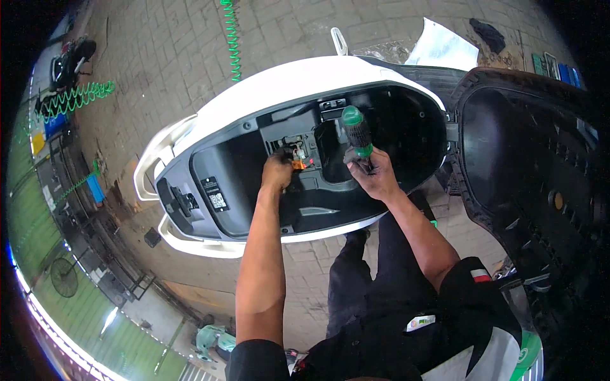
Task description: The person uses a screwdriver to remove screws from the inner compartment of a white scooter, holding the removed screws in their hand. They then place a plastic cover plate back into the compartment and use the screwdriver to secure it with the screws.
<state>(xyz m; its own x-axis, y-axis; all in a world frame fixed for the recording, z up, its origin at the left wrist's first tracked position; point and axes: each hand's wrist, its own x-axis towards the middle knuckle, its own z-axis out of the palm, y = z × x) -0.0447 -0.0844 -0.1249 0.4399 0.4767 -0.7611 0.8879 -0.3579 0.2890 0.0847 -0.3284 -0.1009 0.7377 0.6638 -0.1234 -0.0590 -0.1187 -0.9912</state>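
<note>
Right hand [373,176]: fingers closed round lower end of green-and-black ribbed-handled tool [358,130]; tip not visible. Tool held above black plastic storage compartment [406,130] in white scooter body [248,98]. Left hand [278,170]: fingers at small grey open recess [293,141] in compartment; grasp hidden, cannot tell. Judged done: recess exposed, black plastic-bottomed seat [492,146] swung open. Judged outstanding: recess not covered, seat not shut. Beyond: green coiled hose [233,47], grey paved floor [159,70].
</note>
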